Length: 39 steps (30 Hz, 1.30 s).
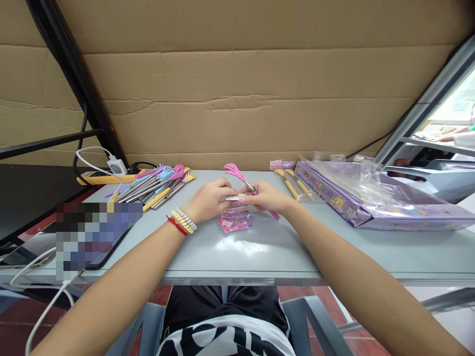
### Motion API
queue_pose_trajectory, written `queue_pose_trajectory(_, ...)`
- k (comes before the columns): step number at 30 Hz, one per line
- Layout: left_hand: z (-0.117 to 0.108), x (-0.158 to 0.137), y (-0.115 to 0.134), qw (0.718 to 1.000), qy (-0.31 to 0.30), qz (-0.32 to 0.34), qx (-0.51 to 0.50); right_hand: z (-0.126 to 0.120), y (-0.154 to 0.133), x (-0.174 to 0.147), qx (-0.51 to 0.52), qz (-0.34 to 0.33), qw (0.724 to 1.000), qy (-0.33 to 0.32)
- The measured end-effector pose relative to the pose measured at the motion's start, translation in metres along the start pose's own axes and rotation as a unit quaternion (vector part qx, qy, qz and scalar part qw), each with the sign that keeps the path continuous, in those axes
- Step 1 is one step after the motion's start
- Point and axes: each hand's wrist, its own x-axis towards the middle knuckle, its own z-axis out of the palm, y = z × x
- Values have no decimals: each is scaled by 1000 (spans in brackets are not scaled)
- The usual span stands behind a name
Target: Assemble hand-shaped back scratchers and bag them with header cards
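Note:
A pink hand-shaped back scratcher point(237, 173) with a short metal shaft slants through my right hand point(265, 194), which is closed round it. Its claw end points up and left, and the pink handle end sticks out below the palm. My left hand point(210, 199) has its fingers pinched at one end of a small white strip point(233, 198). My right thumb touches the strip's other end. Just under both hands lie several pink printed cards point(235, 225) in an overlapping pile, partly hidden by the fingers.
Several back scratchers point(159, 185) in mixed colours are heaped at the back left. Two yellow ones point(291, 185) in clear wrap lie beside a purple printed box point(356, 212) holding clear plastic. A blurred-out phone point(107, 257) and a white cable point(40, 316) are at left; cardboard point(237, 104) walls the back.

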Motion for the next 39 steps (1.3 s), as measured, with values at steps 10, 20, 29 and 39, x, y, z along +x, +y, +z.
queue_pose_trajectory(10, -11, 7, 11, 990, 70, -119, -29, 1, 9, 6, 76, 14, 996, 44)
queue_pose_trajectory(20, -11, 7, 5, 972, 40, -224, -57, 0, 8, 9, 176, 4, 973, 146)
queue_pose_trajectory(29, -1, 3, -14, 963, -121, -239, -30, -4, 9, 9, 60, 32, 975, 211)
queue_pose_trajectory(39, 3, -1, -19, 938, -220, -269, 12, 0, 12, 9, -202, 26, 955, 214)
